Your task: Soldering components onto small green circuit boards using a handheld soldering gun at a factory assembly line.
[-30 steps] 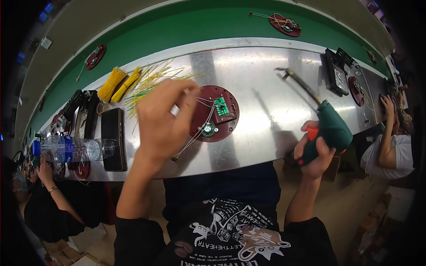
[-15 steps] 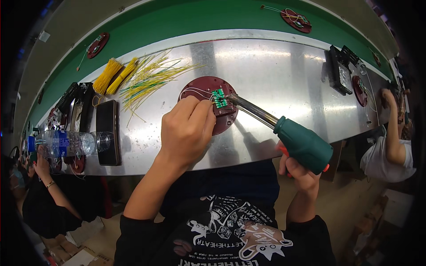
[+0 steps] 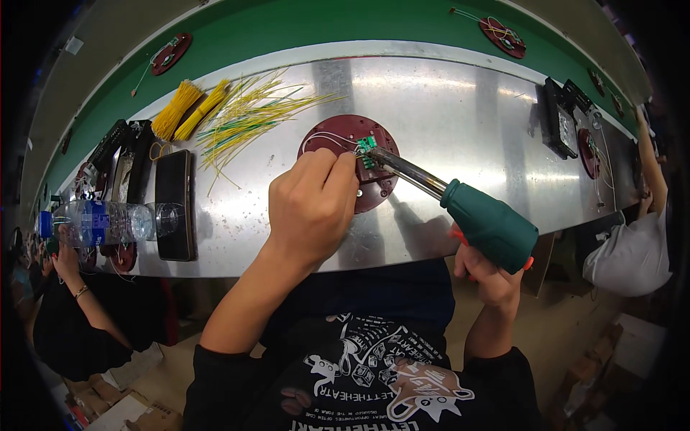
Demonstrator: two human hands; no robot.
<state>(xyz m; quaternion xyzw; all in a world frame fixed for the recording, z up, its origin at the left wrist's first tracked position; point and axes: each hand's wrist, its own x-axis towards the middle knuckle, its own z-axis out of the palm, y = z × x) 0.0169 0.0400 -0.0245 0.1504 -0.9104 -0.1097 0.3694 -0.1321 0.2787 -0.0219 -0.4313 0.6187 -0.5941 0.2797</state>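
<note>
A round maroon disc (image 3: 370, 200) lies on the metal bench in front of me, with a small green circuit board (image 3: 367, 152) on it. White wires (image 3: 332, 135) loop over the disc towards the board. My left hand (image 3: 314, 197) is closed in a pinch at the board's left edge, apparently on a thin wire whose end is mostly hidden by the fingers. Wrapped round the handle of a green soldering gun (image 3: 491, 224) with red parts, my right hand (image 3: 490, 276) keeps it slanted. Its dark metal tip reaches the board, close to my left fingertips.
Left of the disc lie loose yellow and green wires (image 3: 255, 118), yellow wire bundles (image 3: 177, 109), a dark phone (image 3: 175, 208) and a plastic bottle (image 3: 108, 223) on its side. Black trays (image 3: 559, 121) stand at right. More discs (image 3: 503, 37) rest on the green strip (image 3: 345, 25). Co-workers sit either side.
The view has shifted slightly. The soldering gun's tip has come further left over the green board. My left hand keeps its pinch beside the board.
</note>
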